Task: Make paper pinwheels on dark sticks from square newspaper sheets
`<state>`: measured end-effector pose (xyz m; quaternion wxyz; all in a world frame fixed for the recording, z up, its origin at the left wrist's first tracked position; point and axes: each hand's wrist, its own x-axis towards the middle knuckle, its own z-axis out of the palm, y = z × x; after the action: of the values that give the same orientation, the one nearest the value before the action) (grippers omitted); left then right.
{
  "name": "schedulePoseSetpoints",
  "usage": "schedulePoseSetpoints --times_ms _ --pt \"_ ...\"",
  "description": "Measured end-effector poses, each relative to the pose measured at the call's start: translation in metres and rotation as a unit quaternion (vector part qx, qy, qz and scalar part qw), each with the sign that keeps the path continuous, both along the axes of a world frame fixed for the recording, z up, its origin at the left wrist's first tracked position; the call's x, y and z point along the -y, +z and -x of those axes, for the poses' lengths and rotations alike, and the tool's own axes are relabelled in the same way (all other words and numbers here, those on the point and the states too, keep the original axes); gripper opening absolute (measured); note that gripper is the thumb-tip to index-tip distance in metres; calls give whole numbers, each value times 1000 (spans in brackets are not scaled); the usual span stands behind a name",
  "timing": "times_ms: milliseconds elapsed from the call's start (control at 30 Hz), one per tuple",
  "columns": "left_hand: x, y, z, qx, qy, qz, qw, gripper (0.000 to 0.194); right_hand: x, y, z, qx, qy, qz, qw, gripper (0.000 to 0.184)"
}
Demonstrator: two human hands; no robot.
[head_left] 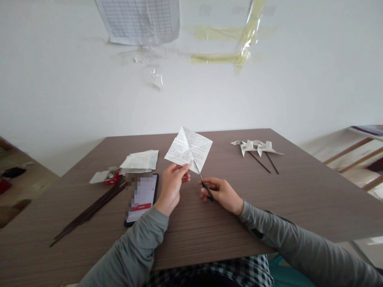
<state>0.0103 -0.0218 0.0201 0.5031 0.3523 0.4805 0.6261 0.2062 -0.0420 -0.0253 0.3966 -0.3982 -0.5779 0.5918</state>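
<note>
A square sheet of printed paper [197,145] with diagonal creases is held up above the table by my left hand [172,183], thumb on top near its lower left edge. My right hand [221,193] grips a pair of scissors with dark handles [207,192]. The scissor blades lie at the lower corner of the sheet and point towards its middle. How far any cut runs cannot be made out.
On the brown table [239,223], a phone [139,211], a stack of paper [140,161], a small red box [111,175] and a bundle of dark sticks [89,209] lie left. Paper pinwheels [247,147] on sticks lie right. Behind stands a white wall [119,103].
</note>
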Motion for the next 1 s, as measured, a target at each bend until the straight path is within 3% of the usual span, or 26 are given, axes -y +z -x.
schedulePoseSetpoints --times_ms 433,867,1000 --pt "1 -2 1 3 -10 4 1000 56 6 8 2 15 -20 15 1000 49" --pt "3 0 -3 -10 -22 3 1000 48 3 6 1 3 -18 6 1000 59" --pt "4 -1 -3 -16 -24 4 1000 48 3 7 1 4 -20 3 1000 50"
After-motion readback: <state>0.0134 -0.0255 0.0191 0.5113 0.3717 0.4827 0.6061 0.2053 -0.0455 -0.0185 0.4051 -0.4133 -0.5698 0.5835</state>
